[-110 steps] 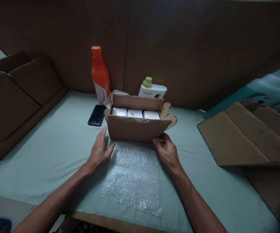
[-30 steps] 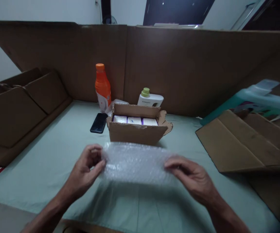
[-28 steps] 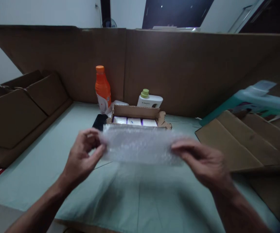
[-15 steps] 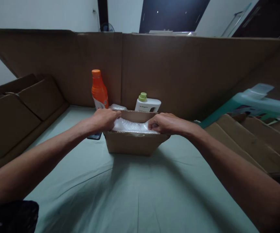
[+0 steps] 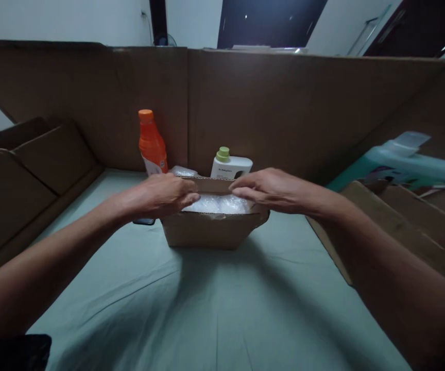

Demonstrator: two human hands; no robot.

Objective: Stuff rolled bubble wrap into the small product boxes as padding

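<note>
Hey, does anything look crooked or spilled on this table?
No spill is visible. Only the blue-green jug at the right looks askew: it seems to slant behind the cardboard, though the wide view may exaggerate that. The bubble wrap sits in the open box, between the left hand and right hand.

Creased pale green cloth [image 5: 215,304] carries open cardboard box [image 5: 203,233]; dark phone [image 5: 144,222] left, mostly hidden; orange bottle [image 5: 151,143] behind, base hidden.

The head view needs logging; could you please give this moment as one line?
cardboard box: open, on cloth | bubble wrap: inside box | left hand: at box's left end | right hand: at box's right end
</note>
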